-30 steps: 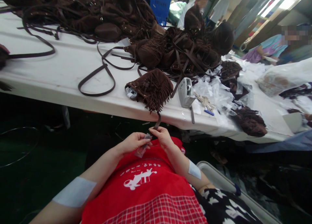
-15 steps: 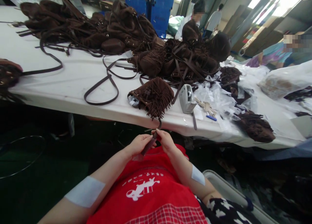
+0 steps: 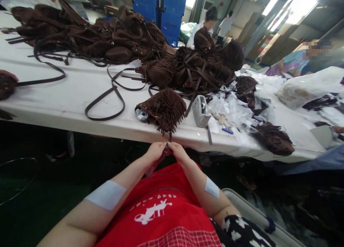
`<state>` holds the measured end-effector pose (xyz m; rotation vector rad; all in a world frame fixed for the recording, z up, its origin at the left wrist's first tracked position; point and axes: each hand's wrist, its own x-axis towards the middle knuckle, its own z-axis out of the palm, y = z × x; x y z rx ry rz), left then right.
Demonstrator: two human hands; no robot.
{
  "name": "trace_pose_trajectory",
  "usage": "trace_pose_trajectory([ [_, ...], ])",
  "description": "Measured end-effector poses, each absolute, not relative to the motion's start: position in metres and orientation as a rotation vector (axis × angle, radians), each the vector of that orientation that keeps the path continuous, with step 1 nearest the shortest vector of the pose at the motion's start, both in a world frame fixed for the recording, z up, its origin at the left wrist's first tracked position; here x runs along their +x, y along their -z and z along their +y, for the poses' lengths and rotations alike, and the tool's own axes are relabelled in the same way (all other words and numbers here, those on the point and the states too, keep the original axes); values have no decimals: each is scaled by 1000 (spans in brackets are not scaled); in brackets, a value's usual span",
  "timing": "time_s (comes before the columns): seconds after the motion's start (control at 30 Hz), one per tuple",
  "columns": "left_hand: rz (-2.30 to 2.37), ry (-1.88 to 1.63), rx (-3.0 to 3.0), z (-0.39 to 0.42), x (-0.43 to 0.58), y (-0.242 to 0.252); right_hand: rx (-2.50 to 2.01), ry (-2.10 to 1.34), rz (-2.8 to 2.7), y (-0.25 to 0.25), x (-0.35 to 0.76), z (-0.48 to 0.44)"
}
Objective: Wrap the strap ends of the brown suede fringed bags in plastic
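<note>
A small brown fringed bag (image 3: 163,109) lies near the front edge of the table, pale stuffing showing at its left end. From its fringe side a dark brown strap (image 3: 170,136) runs down over the edge to my hands. My left hand (image 3: 156,152) is closed with thumb and fingers pinching this strap; a flat brown length trails below it toward my apron. Close beside it, my right hand (image 3: 177,152) pinches the strap too, the fingertips of both hands almost meeting. Part of the strap is hidden by the fingers.
A large pile of brown bags (image 3: 118,39) covers the back of the table (image 3: 67,103). Right of the fringed bag stand a grey tape dispenser (image 3: 201,112), a blue pen (image 3: 227,131) and crumpled white wrapping (image 3: 236,114). Other people (image 3: 224,26) are in the background.
Both hands stay on the strap and have drawn closer together at the fingertips. The brown length below my left hand has shifted lower. The whole view has moved slightly.
</note>
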<state>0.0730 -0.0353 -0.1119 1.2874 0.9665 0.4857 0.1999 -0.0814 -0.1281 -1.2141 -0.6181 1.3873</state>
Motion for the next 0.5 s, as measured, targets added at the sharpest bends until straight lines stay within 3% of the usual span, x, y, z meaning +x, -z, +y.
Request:
trace_pose_trajectory([
  [0.3,978,-516,1228,-17,87,106,-1374,-1494,-1033,140,204,-102],
  [0.5,931,-431,1192,-15,82,114,-1426,-1314,-840,139,198,-93],
])
